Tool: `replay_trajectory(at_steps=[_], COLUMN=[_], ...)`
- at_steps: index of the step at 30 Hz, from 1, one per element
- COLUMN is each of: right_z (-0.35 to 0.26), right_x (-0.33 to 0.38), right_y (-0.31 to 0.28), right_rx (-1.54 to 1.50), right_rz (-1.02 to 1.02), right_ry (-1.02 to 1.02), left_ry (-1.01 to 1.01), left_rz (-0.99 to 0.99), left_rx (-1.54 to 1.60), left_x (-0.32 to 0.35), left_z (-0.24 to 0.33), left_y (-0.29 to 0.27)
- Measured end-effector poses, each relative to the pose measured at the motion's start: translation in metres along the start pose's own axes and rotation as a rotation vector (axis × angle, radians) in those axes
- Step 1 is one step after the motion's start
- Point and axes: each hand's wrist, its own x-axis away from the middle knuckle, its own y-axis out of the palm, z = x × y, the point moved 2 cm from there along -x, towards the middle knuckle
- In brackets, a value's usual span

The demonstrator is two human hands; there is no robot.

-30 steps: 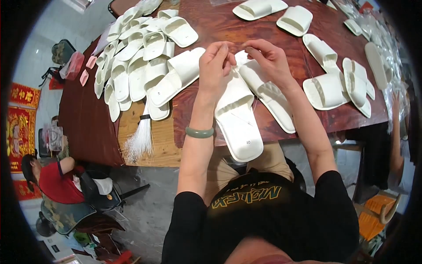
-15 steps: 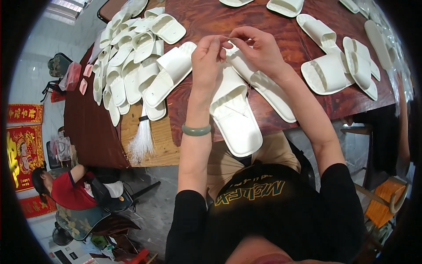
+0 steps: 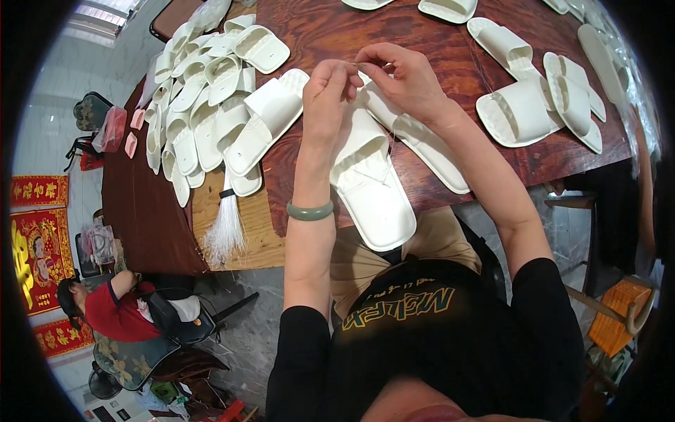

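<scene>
My left hand (image 3: 327, 98), with a green bangle (image 3: 310, 211) on its wrist, and my right hand (image 3: 402, 81) meet above the table. Both have their fingers pinched, tips almost touching; whatever lies between them is too small to make out. Right below the hands rests a white open-toe slipper (image 3: 383, 214), its heel reaching over the table edge. A thin clear strand (image 3: 373, 174) crosses its footbed. Beside it, under my right forearm, lies a second white slipper (image 3: 444, 163), partly hidden.
A heap of white slippers (image 3: 204, 126) fills the table's left side, a bundle of white filaments (image 3: 226, 228) near it. More slippers (image 3: 517, 112) lie at the right. On the left sits a person in red (image 3: 119, 313). A wooden chair (image 3: 619, 316) stands lower right.
My hands stay pinched together over the slipper, with only slight finger movement. The whole view has shifted a little; the slippers keep their places on the table.
</scene>
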Motion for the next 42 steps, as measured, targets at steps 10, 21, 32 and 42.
replay_trajectory(at_steps=[10, 21, 32, 42], right_z=[0.001, 0.005, 0.012, 0.002], right_x=[0.002, 0.001, 0.0, -0.003], right_y=[0.0, -0.004, -0.001, 0.002], right_rx=[0.054, 0.082, -0.094, -0.05], right_rz=[-0.046, -0.06, -0.04, -0.127], right_ry=[0.054, 0.054, 0.156, 0.154], left_ry=[-0.014, -0.053, -0.032, -0.008], left_rz=[-0.037, -0.06, -0.072, -0.051], left_rx=[-0.037, -0.084, 0.012, 0.027], left_x=[0.001, 0.001, 0.003, 0.004], left_z=[0.0, 0.0, -0.001, -0.003], left_y=[-0.001, 0.003, 0.007, 0.002])
